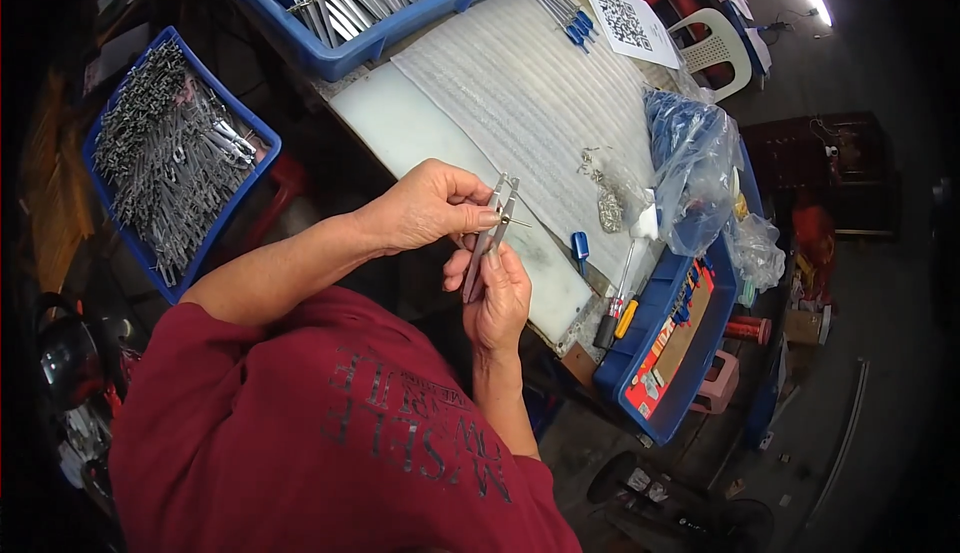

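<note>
Dark capital letters [417,440] in larger and smaller rows are running across the maroon shirt [270,443]; a square black-and-white QR code [622,20] is filling much of the white sheet [660,49]; pale printing [667,330], too small to make out, is showing on the red panel [639,399] inside the blue bin [692,389]

head view | fisheye (head-worn) | facing down | near left hand [425,208], right hand [502,301]

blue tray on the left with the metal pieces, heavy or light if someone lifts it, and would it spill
Likely heavy: the blue tray is heaped with slender metal pieces. It probably won't flex much, as its walls keep their shape around the load. Tilted, it could spill some, since the pieces look loose and heaped.
</note>
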`<act>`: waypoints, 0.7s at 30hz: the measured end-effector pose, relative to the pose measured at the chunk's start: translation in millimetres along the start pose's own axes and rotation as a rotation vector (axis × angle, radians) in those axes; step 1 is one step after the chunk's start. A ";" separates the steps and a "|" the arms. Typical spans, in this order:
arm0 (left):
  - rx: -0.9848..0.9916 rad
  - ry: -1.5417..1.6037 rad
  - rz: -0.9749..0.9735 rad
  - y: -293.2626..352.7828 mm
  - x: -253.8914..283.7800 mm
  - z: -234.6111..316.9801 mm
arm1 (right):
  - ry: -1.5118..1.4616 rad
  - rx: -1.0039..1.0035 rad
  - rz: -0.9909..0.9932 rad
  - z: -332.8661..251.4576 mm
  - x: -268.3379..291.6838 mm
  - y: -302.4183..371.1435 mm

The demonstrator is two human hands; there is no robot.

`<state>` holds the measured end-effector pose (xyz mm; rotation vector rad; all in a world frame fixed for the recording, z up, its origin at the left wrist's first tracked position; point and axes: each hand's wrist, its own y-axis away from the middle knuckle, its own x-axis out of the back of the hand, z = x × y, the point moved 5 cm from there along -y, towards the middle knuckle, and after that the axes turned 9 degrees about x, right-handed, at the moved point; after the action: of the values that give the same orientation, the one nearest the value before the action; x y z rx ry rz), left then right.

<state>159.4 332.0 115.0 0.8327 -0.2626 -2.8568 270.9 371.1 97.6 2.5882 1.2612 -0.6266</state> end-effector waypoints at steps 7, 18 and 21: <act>-0.014 -0.009 0.072 4.5 -1.2 -5.7 | 0.165 -0.038 0.066 -3.4 2.2 3.6; -0.119 -0.224 0.190 11.8 -4.5 -5.1 | 0.257 0.258 0.165 -16.2 -1.5 -2.6; -0.139 -0.221 0.194 12.9 -6.0 -5.4 | 0.208 0.276 0.175 -18.9 -3.1 -2.4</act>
<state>168.6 319.9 116.4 0.4397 -0.1575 -2.7446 272.7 377.1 115.9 3.0188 1.0482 -0.5418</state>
